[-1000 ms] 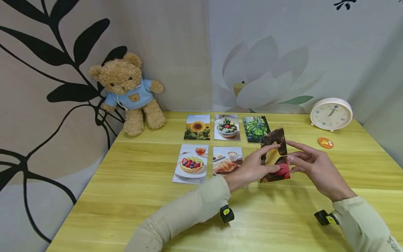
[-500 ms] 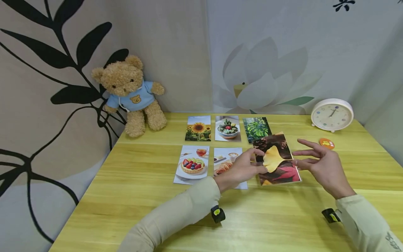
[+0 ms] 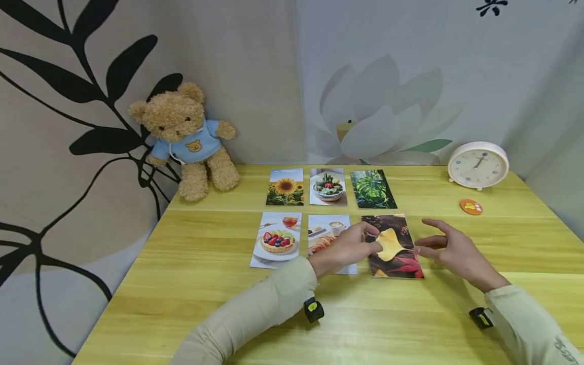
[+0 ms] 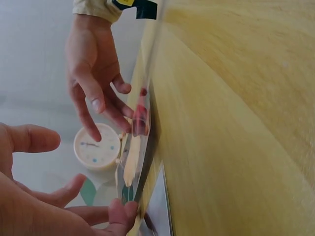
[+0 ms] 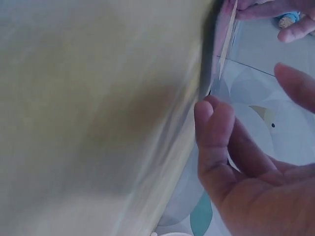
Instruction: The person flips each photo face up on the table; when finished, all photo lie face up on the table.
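- Six photo cards lie on the desk (image 3: 191,284) in two rows toward its far edge; the ginkgo leaf card (image 3: 393,246) ends the near row on the right, flat on the wood.
- My left hand (image 3: 350,247) touches that card's left edge with relaxed fingertips and clamps nothing; my right hand (image 3: 449,249) hovers just beside its right edge, fingers spread apart.
- I judge the step in hand to be squaring this card into line beside the croissant card (image 3: 329,237); the next move calls for a light nudge from both sides without disturbing its neighbours.
- No containers are in view; a teddy bear (image 3: 188,137) sits at the far left corner, a clock (image 3: 477,165) and an orange token (image 3: 471,206) toward the far right.
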A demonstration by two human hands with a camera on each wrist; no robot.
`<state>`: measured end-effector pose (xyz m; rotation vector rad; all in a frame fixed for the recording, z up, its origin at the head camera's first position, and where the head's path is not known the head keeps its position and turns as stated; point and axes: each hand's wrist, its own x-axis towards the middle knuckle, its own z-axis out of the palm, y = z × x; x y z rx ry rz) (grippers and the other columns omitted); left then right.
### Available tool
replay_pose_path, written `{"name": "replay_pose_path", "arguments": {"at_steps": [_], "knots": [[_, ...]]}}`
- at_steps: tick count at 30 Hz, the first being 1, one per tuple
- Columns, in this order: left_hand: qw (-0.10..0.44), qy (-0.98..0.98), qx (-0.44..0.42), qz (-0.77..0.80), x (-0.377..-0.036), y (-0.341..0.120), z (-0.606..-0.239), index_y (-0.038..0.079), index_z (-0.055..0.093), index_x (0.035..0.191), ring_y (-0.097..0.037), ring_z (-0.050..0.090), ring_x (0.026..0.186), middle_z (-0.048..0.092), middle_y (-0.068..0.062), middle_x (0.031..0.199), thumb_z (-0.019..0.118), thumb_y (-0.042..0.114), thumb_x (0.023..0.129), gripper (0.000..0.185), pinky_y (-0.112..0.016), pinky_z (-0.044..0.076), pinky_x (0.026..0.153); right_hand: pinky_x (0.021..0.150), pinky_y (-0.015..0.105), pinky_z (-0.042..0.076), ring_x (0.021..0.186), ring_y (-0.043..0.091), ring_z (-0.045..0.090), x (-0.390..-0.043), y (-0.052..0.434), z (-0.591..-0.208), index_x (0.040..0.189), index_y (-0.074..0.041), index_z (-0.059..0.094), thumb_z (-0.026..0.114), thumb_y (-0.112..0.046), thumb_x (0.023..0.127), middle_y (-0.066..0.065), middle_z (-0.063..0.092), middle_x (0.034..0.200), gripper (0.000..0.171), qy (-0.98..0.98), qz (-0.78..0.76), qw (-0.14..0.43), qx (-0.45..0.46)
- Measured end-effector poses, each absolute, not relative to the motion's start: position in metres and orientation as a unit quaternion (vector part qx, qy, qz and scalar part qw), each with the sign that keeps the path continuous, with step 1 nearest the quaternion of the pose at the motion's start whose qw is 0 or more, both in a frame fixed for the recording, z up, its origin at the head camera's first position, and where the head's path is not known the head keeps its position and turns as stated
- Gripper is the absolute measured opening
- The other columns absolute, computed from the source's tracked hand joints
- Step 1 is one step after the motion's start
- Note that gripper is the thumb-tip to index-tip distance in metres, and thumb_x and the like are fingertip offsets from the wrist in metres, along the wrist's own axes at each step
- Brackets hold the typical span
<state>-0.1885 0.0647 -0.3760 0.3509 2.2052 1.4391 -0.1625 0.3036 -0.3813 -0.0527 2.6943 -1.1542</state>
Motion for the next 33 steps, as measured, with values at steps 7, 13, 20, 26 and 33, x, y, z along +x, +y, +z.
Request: {"name": "replay_pose_path", "arguments": {"at_steps": [7,13,20,26,33], "knots": [[0.245,0.81,0.138,0.515,-0.189,0.063,-0.378,0.018,0.051,0.124,-0.014,0.04,0.068,0.052,-0.006,0.095,0.061,0.023,0.086,0.04,-0.03,0.035,0.063,0.07,0.03,0.052,0.109,0.032,0.06,-0.163,0.298,-0.384,0.148,-0.007,0.014,0.061,-0.043,0.086,0.022,0.058,0.126,0.086,0.918,-0.374,0.13,-0.011],[0.243,0.828,0.155,0.48,-0.186,0.061,-0.377,0.021,0.046,0.131,-0.01,0.06,0.097,0.054,-0.006,0.131,0.06,0.028,0.086,0.048,-0.028,0.048,0.078,0.079,0.043,0.053,0.11,0.035,0.06,-0.163,0.292,-0.384,0.148,-0.005,0.016,0.058,-0.044,0.088,0.022,0.061,0.121,0.083,0.936,-0.334,0.108,-0.039],[0.25,0.844,0.183,0.437,-0.183,0.06,-0.371,0.024,0.036,0.14,-0.013,0.028,0.041,0.043,0.006,0.054,0.056,0.029,0.088,0.056,-0.028,0.033,0.047,0.084,0.053,0.047,0.102,0.036,0.063,-0.16,0.286,-0.381,0.147,-0.004,0.017,0.056,-0.046,0.088,0.021,0.064,0.115,0.082,0.956,-0.273,0.077,-0.069],[0.187,0.875,0.272,0.354,-0.182,0.048,-0.367,0.022,0.029,0.144,-0.01,0.057,0.071,0.062,0.001,0.115,0.052,0.032,0.09,0.06,-0.026,0.047,0.073,0.083,0.051,0.049,0.101,0.035,0.063,-0.161,0.284,-0.381,0.147,-0.002,0.018,0.056,-0.042,0.09,0.022,0.064,0.116,0.079,0.958,-0.268,0.074,-0.069],[0.131,0.882,0.316,0.323,-0.188,-0.008,-0.36,0.018,0.035,0.141,-0.015,0.059,0.1,0.059,-0.003,0.12,0.05,0.028,0.092,0.052,-0.031,0.046,0.093,0.074,0.041,0.054,0.095,0.031,0.066,-0.162,0.287,-0.381,0.143,0.002,0.026,0.056,-0.037,0.091,0.024,0.063,0.113,0.072,0.958,-0.267,0.065,-0.08]]}}
